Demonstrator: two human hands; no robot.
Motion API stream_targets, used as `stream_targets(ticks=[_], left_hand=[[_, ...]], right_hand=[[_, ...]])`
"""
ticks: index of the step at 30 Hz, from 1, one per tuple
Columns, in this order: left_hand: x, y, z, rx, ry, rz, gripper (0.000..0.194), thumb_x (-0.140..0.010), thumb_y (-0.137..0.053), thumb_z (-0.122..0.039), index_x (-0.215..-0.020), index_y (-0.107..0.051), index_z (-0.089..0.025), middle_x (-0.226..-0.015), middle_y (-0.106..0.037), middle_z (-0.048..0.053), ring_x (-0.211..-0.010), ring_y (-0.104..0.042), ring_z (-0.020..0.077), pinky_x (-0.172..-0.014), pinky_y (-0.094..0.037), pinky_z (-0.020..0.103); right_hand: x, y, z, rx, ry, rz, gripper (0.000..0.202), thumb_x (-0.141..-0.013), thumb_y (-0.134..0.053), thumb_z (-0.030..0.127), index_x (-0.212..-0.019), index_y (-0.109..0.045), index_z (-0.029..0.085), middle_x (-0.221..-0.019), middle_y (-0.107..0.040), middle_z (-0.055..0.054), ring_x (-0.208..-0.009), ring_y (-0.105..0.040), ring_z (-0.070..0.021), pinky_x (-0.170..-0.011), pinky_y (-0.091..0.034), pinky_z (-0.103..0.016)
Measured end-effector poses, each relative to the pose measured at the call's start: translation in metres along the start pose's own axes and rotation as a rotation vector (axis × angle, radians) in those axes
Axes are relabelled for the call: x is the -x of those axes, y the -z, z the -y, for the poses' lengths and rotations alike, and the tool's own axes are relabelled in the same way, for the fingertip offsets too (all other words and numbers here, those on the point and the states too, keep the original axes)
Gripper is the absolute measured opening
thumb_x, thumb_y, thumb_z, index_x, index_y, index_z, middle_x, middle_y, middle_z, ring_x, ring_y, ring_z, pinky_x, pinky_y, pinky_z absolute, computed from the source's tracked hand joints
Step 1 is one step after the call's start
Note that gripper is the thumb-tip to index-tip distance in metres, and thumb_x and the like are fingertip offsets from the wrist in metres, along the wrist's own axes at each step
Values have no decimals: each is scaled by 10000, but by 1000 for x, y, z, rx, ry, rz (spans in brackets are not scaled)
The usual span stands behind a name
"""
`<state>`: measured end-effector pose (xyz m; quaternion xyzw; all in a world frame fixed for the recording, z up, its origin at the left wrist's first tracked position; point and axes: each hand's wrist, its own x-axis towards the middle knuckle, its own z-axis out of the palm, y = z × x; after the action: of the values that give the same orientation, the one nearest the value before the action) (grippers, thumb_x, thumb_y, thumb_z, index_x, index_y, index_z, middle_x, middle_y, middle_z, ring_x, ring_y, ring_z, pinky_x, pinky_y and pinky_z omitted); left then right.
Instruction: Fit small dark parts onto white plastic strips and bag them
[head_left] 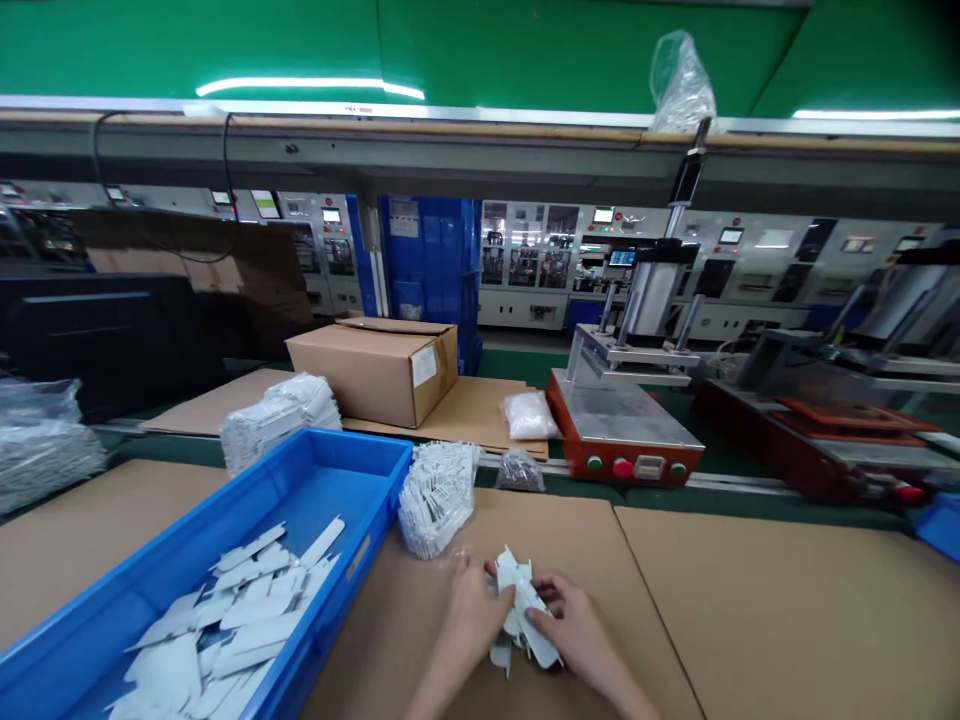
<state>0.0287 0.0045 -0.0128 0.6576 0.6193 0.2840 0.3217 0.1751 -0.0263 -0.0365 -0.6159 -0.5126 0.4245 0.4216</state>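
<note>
A small crossed pile of flat white plastic pieces [517, 600] is between my two hands, over the cardboard sheet [420, 670]. My left hand [474, 608] has its thumb and fingers closed on the pile's left side. From the right, my right hand [574, 622] grips the same pieces with its thumb on top and its fingers curled behind. Just beyond my left hand stands a clear bag of similar white pieces [439, 495]. To the left, a long blue tray [367, 450] holds many more loose white pieces [247, 610].
Behind the tray are another bagged bundle [281, 415] and a cardboard box [360, 365]. A bag of small dark parts [520, 470] and a white bag [529, 415] lie ahead. An orange-based press [626, 430] stands at the right, with a second press [832, 430] beyond.
</note>
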Motion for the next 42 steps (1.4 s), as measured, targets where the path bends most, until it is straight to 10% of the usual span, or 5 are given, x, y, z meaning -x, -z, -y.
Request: stream_targets(ticks=[8,15,34,38,42], left_hand=[[0,-6,0,149,73,106,509,-572,-568,-148,-1055,-407,-135,-959,-593,85,-896,-540,209,-748,-388,266],[11,-5,-24,-30,30,58,489,-596,-491,-75,-1073,-435,-165,-973,-578,77,-942,-510,205,-772,-366,259],[17,-25,-21,499,118,-34,276,-578,-506,-68,-840,-483,-153,-711,-557,-3,-680,-532,137,-573,-399,196],[23,12,-14,548,110,3,523,-537,-513,-29,-1041,-437,-143,-815,-554,16,-777,-519,169,-657,-414,237],[30,106,-19,293,-147,-225,577,-602,-489,-68,-1151,-374,-202,-1059,-508,22,-974,-462,185,-866,-337,277]], right_hand=[[5,-8,10,25,132,-44,267,-660,-496,224,-909,-586,189,-896,-658,-62,-821,-604,-212,-724,-457,-280],[6,-18,-1,-22,168,-98,356,-697,-485,315,-1016,-561,175,-1032,-615,-89,-926,-571,-232,-819,-423,-308],[13,-20,4,-393,30,-67,461,-672,-526,498,-1001,-573,179,-1092,-593,-71,-1074,-476,-249,-921,-362,-334],[8,-15,-3,-429,62,-72,463,-694,-509,499,-1029,-519,180,-1095,-587,-92,-1056,-496,-240,-904,-383,-341],[0,-14,-10,-415,57,-72,430,-688,-515,497,-976,-525,177,-1039,-612,-103,-982,-548,-242,-832,-442,-336]])
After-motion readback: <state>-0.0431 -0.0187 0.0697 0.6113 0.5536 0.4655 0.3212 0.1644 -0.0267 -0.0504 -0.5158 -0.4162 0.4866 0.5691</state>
